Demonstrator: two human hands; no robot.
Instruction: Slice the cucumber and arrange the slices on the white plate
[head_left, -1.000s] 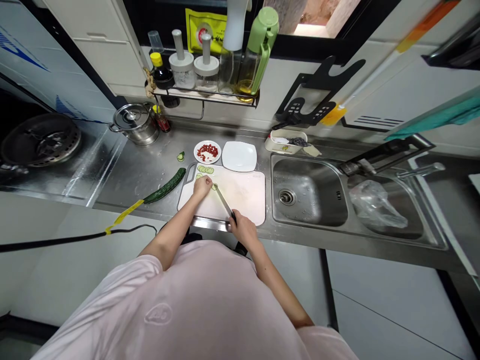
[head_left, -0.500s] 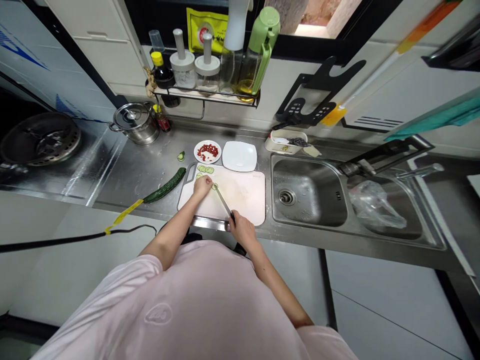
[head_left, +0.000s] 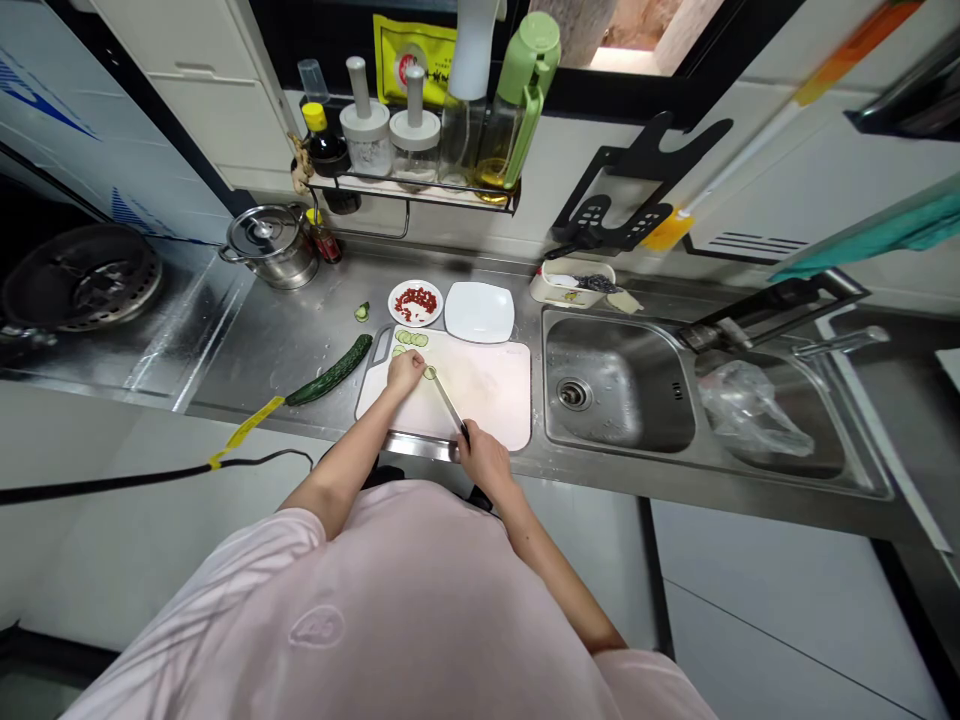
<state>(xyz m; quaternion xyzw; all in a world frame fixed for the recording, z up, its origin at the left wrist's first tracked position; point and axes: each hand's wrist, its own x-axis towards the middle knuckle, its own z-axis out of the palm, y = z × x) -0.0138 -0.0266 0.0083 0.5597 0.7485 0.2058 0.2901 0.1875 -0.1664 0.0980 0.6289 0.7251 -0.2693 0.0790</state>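
My right hand (head_left: 485,460) is closed round the dark handle of a kitchen knife (head_left: 447,402), whose blade points away from me to the left. At the blade's tip is a round cucumber slice (head_left: 430,373). Close beside that slice, my left hand (head_left: 406,373) has its fingers curled together; whatever they pinch is too small to make out. Both hands are over a white cutting board (head_left: 480,400). Several thin cucumber slices (head_left: 411,339) lie at the board's far left corner, some partly hidden by my left hand. A long cucumber (head_left: 330,375) rests left of the board.
Behind the board stand a plate of chopped red pieces (head_left: 416,302) and a white plate (head_left: 480,312). A cucumber end (head_left: 362,312) lies near them. The sink (head_left: 619,385) is to the right, a lidded pot (head_left: 271,245) at back left. Bottles fill the wall rack (head_left: 420,190).
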